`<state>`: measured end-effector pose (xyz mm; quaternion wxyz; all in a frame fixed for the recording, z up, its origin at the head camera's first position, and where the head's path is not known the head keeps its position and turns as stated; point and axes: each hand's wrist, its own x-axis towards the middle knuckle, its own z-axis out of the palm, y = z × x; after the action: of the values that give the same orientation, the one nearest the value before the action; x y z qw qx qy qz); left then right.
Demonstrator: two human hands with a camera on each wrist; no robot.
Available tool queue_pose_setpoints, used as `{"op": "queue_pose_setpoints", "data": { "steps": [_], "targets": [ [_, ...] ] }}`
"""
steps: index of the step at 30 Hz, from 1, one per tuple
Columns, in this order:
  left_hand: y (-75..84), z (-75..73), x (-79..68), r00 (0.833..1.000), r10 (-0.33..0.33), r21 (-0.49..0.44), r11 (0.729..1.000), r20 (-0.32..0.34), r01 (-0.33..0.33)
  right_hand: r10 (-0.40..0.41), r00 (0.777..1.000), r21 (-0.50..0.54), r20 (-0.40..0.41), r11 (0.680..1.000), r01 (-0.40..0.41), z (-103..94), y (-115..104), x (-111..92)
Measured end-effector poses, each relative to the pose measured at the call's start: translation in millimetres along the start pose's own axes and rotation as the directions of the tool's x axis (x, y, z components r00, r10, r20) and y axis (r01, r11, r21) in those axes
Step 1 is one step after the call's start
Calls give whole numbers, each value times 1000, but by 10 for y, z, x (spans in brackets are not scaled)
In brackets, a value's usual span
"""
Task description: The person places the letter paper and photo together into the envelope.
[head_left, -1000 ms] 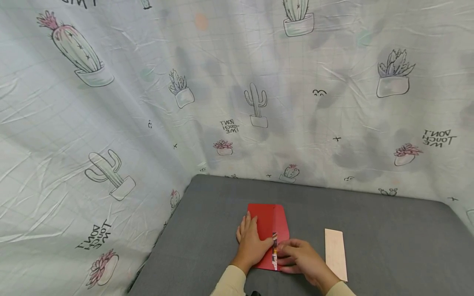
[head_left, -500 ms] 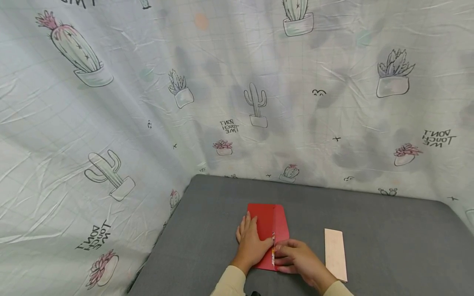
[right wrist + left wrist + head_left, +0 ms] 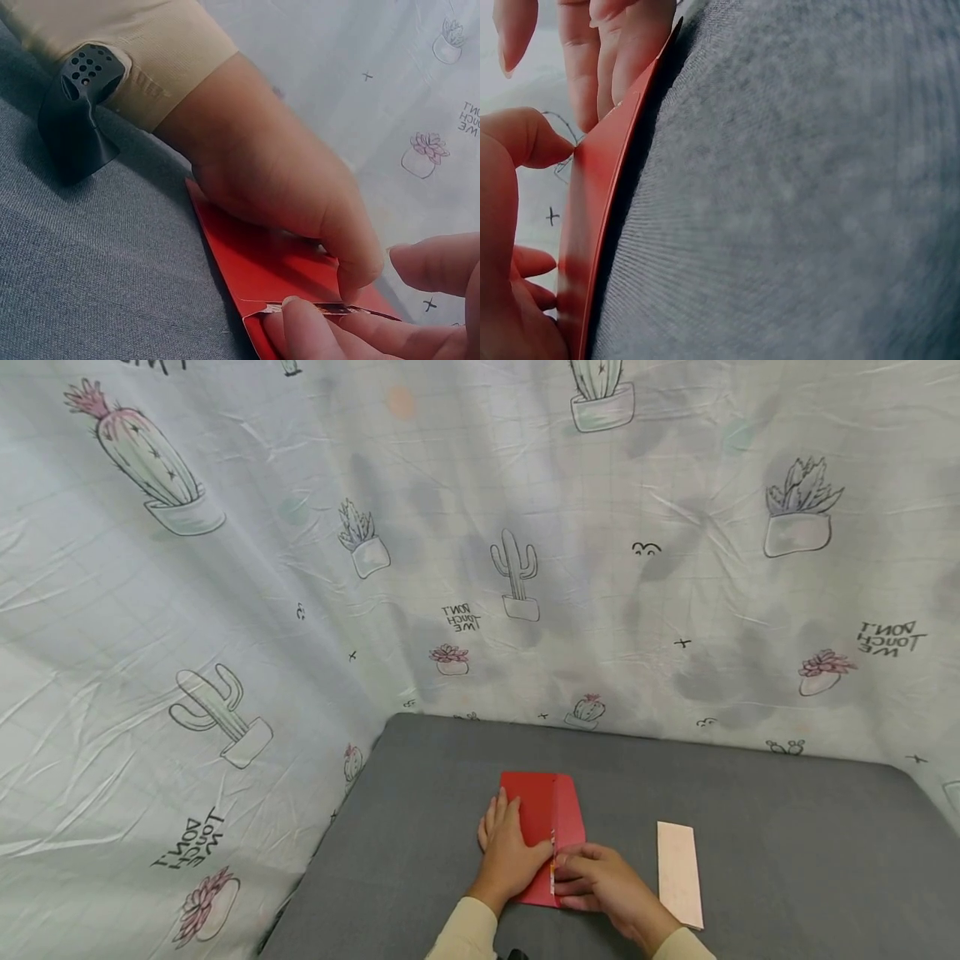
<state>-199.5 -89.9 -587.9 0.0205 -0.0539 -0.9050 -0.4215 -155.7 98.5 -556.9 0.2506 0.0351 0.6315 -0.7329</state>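
Observation:
A red envelope (image 3: 534,806) lies on the grey table with its lighter flap (image 3: 570,810) folded out to the right. My left hand (image 3: 508,853) rests flat on the envelope's left part, fingers spread forward and thumb at the opening. A narrow colourful edge of a printed card (image 3: 552,883) shows along that opening; the rest is hidden inside. My right hand (image 3: 611,883) touches this edge from the right, its fingers over the flap. In the right wrist view, the right fingertips (image 3: 296,319) press at the card's edge (image 3: 330,307) beside the left thumb.
A pale beige folded paper (image 3: 678,877) lies on the grey table (image 3: 795,860) right of my right hand. Behind and to the left hangs a cactus-print curtain (image 3: 585,568). A black wrist camera (image 3: 79,112) sits on the left sleeve.
The right fingers have moved slightly left, and the card has slid further into the envelope, so its visible strip is narrower. The left hand has stayed in place.

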Motion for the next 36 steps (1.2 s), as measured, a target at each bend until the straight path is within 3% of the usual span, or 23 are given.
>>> {"op": "queue_pose_setpoints", "data": {
  "steps": [25, 32, 36],
  "targets": [
    [-14, -32, -28, 1000, 20, -34, 999, -12, -20, 7, 999, -23, 32, 1000, -6, 68, -47, 10],
    [2, -30, -18, 1000, 14, -26, 1000, -2, -14, -18, 999, 0, 39, 1000, 18, -48, -40, -30],
    [-6, -26, -21, 1000, 12, -25, 1000, 0, -12, -16, 1000, -30, 0, 999, 16, -164, -71, -62]
  ]
}}
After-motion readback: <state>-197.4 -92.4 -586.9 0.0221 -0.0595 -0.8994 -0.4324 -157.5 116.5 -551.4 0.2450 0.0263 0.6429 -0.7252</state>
